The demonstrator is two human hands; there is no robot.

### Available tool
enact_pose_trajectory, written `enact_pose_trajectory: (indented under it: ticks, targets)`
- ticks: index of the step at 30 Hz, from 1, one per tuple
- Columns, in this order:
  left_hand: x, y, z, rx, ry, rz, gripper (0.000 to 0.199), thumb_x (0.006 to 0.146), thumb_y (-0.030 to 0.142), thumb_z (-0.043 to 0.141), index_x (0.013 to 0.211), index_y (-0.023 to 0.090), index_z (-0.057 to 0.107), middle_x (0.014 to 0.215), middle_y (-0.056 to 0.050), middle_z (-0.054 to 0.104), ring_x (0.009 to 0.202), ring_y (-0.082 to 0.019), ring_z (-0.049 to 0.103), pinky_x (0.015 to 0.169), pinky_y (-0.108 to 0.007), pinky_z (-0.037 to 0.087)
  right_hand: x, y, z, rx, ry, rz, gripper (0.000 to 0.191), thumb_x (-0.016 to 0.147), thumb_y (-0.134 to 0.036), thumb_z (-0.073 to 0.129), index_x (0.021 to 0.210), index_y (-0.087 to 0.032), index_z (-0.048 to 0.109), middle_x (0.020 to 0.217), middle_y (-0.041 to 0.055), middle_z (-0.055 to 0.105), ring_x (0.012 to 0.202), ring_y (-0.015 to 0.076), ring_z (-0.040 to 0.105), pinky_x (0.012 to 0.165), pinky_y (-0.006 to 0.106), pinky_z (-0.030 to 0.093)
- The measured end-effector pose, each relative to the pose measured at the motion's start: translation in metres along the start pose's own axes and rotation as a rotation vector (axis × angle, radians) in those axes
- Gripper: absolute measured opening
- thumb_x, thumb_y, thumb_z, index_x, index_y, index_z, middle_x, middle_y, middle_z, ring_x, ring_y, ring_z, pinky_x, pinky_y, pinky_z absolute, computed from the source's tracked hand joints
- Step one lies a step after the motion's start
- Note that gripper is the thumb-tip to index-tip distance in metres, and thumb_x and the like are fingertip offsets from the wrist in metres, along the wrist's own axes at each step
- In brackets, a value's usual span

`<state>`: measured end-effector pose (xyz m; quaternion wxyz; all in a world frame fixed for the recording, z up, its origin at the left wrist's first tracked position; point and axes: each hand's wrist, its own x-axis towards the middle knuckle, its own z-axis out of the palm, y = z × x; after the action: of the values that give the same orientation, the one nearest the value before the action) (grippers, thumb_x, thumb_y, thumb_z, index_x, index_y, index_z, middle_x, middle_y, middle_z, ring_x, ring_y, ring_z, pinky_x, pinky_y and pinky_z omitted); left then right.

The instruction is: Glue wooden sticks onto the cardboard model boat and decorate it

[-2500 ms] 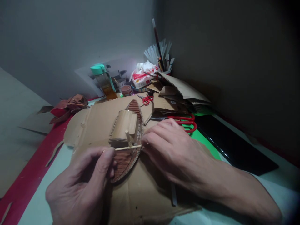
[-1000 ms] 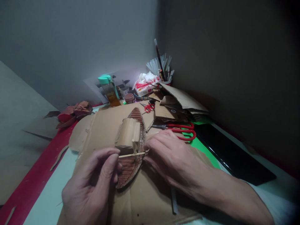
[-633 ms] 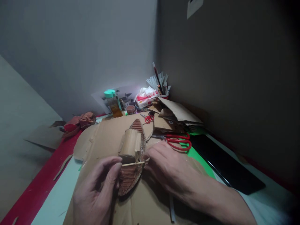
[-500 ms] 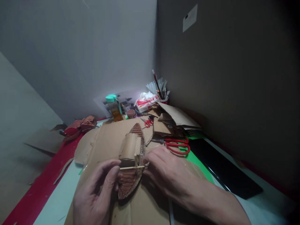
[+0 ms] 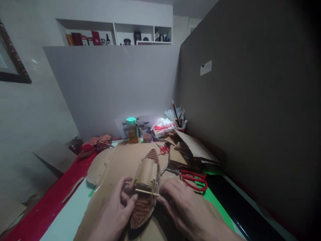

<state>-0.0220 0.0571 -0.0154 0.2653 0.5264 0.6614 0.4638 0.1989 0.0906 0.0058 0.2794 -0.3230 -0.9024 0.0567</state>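
Note:
A small cardboard model boat (image 5: 142,212) with ridged brown decking and a rounded tan cabin (image 5: 145,171) stands over the cardboard sheet. My left hand (image 5: 119,204) is at its left side, thumb and curled fingers about the rim, steadying it. A thin wooden stick (image 5: 144,191) lies crosswise in front of the cabin. Its right end is pinched between the fingertips of my right hand (image 5: 182,201), beside the right rim. The tips of my right fingers are partly hidden.
Red-handled scissors (image 5: 194,180) lie beyond my right hand, with smaller scissors (image 5: 164,149) further back. Folded cardboard (image 5: 195,147) and a black flat panel (image 5: 240,204) are at right. A bottle (image 5: 132,130), tissue pack (image 5: 163,127) and pen cup (image 5: 182,128) stand at the back.
The view has tilted up, showing wall shelves. My left thumb and forefinger have let go of the stick's left end and moved apart by the rim. My right hand still holds its right end.

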Motion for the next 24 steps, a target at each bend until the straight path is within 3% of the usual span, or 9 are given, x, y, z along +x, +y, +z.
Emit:
enact_pose_trajectory:
  ticks: [6, 9, 15, 20, 24]
  targets:
    - [-0.003, -0.007, 0.012, -0.103, -0.009, -0.009, 0.045, 0.073, 0.039, 0.064, 0.114, 0.020, 0.057, 0.075, 0.000, 0.066, 0.058, -0.020, 0.058, 0.061, -0.034, 0.046, -0.001, 0.001, 0.002, 0.025, -0.050, 0.037, 0.009, 0.099, -0.018, 0.052, 0.097, -0.021, 0.061, 0.097, 0.0040, 0.070, 0.087, 0.0231, 0.067, 0.071, 0.036, 0.055]
    - [-0.002, -0.009, 0.013, -0.174, -0.039, -0.028, 0.046, 0.075, 0.038, 0.064, 0.116, 0.021, 0.054, 0.084, -0.003, 0.070, 0.057, -0.019, 0.060, 0.060, -0.033, 0.049, -0.001, 0.002, 0.005, 0.034, -0.068, 0.051, 0.009, 0.099, -0.019, 0.052, 0.095, -0.021, 0.060, 0.098, 0.0048, 0.069, 0.090, 0.0240, 0.066, 0.075, 0.038, 0.055]
    - [0.000, -0.013, 0.015, -0.342, -0.113, -0.067, 0.051, 0.075, 0.042, 0.064, 0.119, 0.019, 0.048, 0.092, -0.008, 0.073, 0.077, -0.028, 0.075, 0.074, -0.041, 0.057, -0.001, 0.000, 0.004, 0.045, -0.063, 0.083, 0.011, 0.101, -0.021, 0.051, 0.093, -0.022, 0.059, 0.096, 0.0031, 0.068, 0.092, 0.0215, 0.063, 0.082, 0.037, 0.052]
    - [0.000, -0.009, 0.013, -0.437, -0.094, -0.071, 0.044, 0.066, 0.040, 0.069, 0.104, 0.019, 0.058, 0.083, -0.009, 0.076, 0.081, -0.032, 0.074, 0.075, -0.043, 0.056, -0.002, 0.001, 0.005, 0.024, -0.065, 0.071, 0.010, 0.100, -0.023, 0.053, 0.093, -0.023, 0.059, 0.097, 0.0034, 0.067, 0.093, 0.0211, 0.061, 0.079, 0.034, 0.049]
    - [0.000, -0.009, 0.010, -0.477, -0.094, -0.051, 0.042, 0.064, 0.041, 0.070, 0.099, 0.018, 0.065, 0.090, -0.012, 0.078, 0.091, -0.032, 0.074, 0.085, -0.046, 0.055, 0.003, -0.001, 0.004, 0.004, -0.063, 0.055, 0.008, 0.098, -0.019, 0.055, 0.091, -0.022, 0.059, 0.094, 0.0028, 0.067, 0.091, 0.0209, 0.060, 0.078, 0.034, 0.047]
